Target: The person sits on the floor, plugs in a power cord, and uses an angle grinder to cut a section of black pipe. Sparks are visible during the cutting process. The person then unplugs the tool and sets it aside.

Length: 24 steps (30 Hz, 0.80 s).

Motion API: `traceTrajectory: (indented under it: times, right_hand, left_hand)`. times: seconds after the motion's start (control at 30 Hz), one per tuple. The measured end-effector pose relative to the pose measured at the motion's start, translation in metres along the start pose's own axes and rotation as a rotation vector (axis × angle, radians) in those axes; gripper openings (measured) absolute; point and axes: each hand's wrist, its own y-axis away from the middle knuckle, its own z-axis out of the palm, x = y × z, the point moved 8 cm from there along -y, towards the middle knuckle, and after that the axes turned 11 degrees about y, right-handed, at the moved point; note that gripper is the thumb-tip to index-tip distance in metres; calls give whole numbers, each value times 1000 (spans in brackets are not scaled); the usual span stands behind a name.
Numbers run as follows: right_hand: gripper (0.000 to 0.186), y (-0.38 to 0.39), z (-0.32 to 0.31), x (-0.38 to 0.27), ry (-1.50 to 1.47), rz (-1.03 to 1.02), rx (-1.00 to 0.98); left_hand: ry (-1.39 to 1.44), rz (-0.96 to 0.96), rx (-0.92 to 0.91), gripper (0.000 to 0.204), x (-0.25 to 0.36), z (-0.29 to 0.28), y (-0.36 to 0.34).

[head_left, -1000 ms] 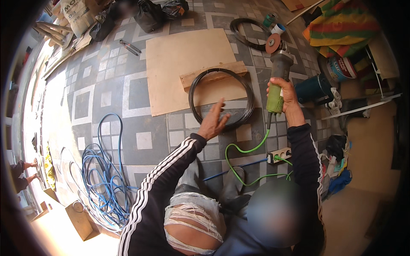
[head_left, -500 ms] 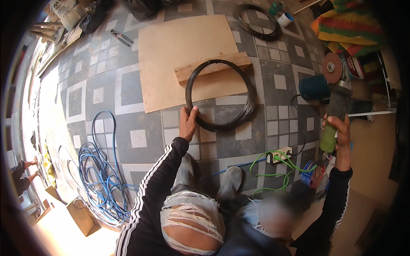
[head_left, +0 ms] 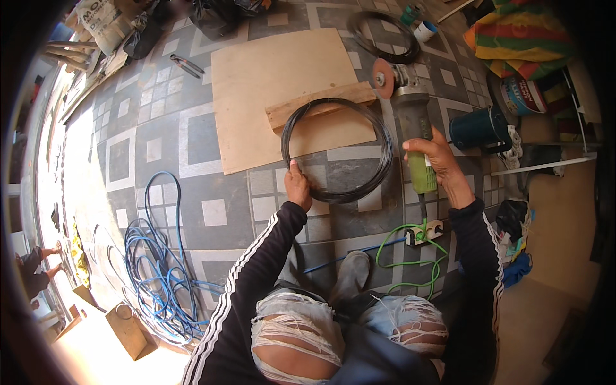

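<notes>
My left hand point(head_left: 298, 183) grips the lower left of a black wire coil point(head_left: 383, 147). The coil's top rests over a plank of wood point(head_left: 352, 92) on a tan board point(head_left: 256, 70). My right hand point(head_left: 431, 159) is wrapped round the green-and-grey body of an angle grinder point(head_left: 416, 110), holding it upraised just right of the coil, its reddish disc point(head_left: 383, 79) pointing away from me. A green cord runs from the grinder's end down toward a power strip point(head_left: 423, 232) beside my boot.
Blue hose point(head_left: 160, 282) lies heaped at left; another person's hands point(head_left: 50, 260) show at the far left edge. Pliers point(head_left: 186, 66) and a second coil point(head_left: 401, 51) lie farther off. At right are a dark teal cylinder point(head_left: 471, 131), paint bucket point(head_left: 523, 96), striped fabric point(head_left: 513, 38) and metal bar point(head_left: 529, 165).
My left hand, earlier open above the coil, has closed on its side. My right hand swung the grinder out to the right, then brought it back left beside the coil.
</notes>
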Motion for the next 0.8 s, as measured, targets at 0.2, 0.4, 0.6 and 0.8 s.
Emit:
traceTrajectory:
  times: [0.2,0.4,0.6,0.8]
  right_hand:
    - [46,-54,55,24,28,83,-106]
    - [44,-90,90,47,73,120,-142]
    - [47,-106,104,56,113,84,-159]
    - [49,-114,107,61,155,89,-157]
  left_hand:
    - [-21,-35,52,45,1,1,-1]
    - [-41,-25,81,49,6,4,5]
    - [-90,-23,100,53,3,0,1]
    - [-85,-18,104,53,3,0,2]
